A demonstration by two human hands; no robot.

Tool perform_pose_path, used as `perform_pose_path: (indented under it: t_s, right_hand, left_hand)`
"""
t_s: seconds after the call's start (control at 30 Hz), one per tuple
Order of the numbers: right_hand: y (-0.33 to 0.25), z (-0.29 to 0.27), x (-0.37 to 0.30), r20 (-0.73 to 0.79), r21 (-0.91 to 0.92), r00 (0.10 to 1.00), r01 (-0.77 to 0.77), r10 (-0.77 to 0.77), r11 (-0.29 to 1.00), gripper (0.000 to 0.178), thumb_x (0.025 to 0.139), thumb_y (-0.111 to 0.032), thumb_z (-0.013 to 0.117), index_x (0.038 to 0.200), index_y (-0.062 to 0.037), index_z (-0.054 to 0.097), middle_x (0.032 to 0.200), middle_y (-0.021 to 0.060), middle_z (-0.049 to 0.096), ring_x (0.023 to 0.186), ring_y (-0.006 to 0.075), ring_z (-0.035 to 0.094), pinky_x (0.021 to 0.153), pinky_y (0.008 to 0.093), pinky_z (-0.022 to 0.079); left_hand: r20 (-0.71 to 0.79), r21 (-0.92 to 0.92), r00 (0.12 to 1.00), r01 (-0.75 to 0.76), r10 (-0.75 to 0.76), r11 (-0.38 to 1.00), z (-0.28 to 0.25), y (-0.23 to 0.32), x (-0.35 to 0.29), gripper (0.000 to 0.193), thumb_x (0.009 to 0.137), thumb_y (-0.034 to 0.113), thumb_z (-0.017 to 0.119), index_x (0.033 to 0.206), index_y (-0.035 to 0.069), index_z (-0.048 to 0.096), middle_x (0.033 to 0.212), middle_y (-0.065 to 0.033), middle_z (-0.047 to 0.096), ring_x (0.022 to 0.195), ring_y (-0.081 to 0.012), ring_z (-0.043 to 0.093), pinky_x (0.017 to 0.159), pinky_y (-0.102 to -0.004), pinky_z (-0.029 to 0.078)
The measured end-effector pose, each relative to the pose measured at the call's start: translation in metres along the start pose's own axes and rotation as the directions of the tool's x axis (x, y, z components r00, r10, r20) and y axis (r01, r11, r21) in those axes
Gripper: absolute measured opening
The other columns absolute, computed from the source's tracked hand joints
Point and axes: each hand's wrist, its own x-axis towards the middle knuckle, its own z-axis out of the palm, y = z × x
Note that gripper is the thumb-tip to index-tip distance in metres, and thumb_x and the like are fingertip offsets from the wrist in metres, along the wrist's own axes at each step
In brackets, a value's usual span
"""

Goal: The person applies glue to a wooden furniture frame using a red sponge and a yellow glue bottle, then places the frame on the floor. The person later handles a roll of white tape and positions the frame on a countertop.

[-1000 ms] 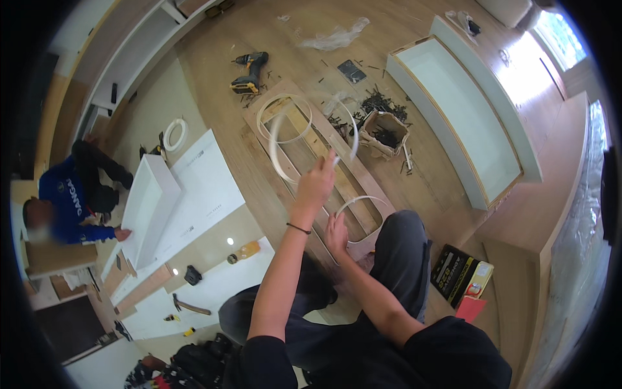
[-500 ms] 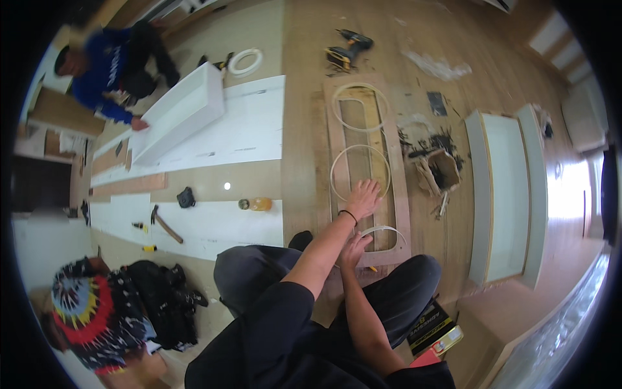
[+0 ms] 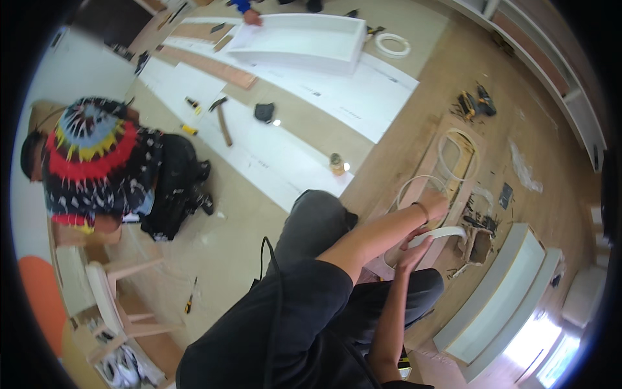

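Note:
My right hand (image 3: pixel 413 253) grips a white curved strip (image 3: pixel 447 231), which arcs up and away over the board. Just beyond it, my left hand (image 3: pixel 434 202), with a dark band at the wrist, is curled closed; whatever is in its fingers is hidden. Below both hands lies a long wooden panel (image 3: pixel 429 159) with rounded cut-outs, on the floor in front of my crossed legs. A pale thin ring (image 3: pixel 440 154) rests on the panel's far end. Another pale ring (image 3: pixel 400 194) lies on it beside my left hand.
Beyond the panel is a drill (image 3: pixel 479 104). To its right stand a torn carton (image 3: pixel 478 246) and a long white box (image 3: pixel 492 305). On white sheets (image 3: pixel 259 165) at left lie a hammer (image 3: pixel 223 123) and a jar (image 3: pixel 337 165). Two other people work nearby, one at a white drawer-like box (image 3: pixel 295 39).
The view has swung to the left. My left hand, spread over the panel before, is now curled. The white strip now stands higher above the panel in my right hand.

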Motion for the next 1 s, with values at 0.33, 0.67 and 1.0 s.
perform_pose_path:
  t_s: [0.33,0.67,1.0]
  right_hand:
    - [-0.147,0.029,0.007,0.278,-0.011,0.931,0.249,-0.236,0.969,0.062,0.096,-0.062,0.032,0.105,-0.0034,0.051,0.074,0.0054,0.048,0.051,0.013,0.044,0.041,0.0267,0.037]
    - [-0.194,0.038,-0.015,0.312,-0.014,0.925,0.231,-0.216,0.973,0.041,0.102,-0.042,0.039,0.114,-0.0046,0.049,0.069,0.0006,0.043,0.049,0.0099,0.041,0.041,0.0242,0.033]
    - [-0.186,0.023,-0.012,0.1,-0.034,0.962,0.258,-0.253,0.966,0.043,0.1,-0.039,0.044,0.122,-0.0027,0.052,0.073,0.0027,0.053,0.048,0.0099,0.046,0.039,0.0222,0.036]
  left_hand:
    - [-0.171,-0.973,0.959,-0.201,0.226,0.117,-0.173,0.06,-0.096,0.048,0.099,0.045,0.052,0.102,-0.001,0.066,0.091,-0.0096,0.071,0.077,-0.0174,0.067,0.065,-0.0319,0.054]
    - [-0.425,-0.86,0.897,-0.36,-0.118,0.362,-0.189,0.066,-0.115,0.041,0.097,0.036,0.055,0.092,-0.003,0.065,0.078,-0.0179,0.068,0.066,-0.0253,0.065,0.066,-0.0398,0.05]
    - [-0.615,-0.781,0.691,-0.468,-0.379,0.413,-0.154,0.043,-0.101,0.037,0.099,0.037,0.058,0.097,0.001,0.064,0.077,-0.0033,0.061,0.066,-0.0135,0.058,0.06,-0.0319,0.049]
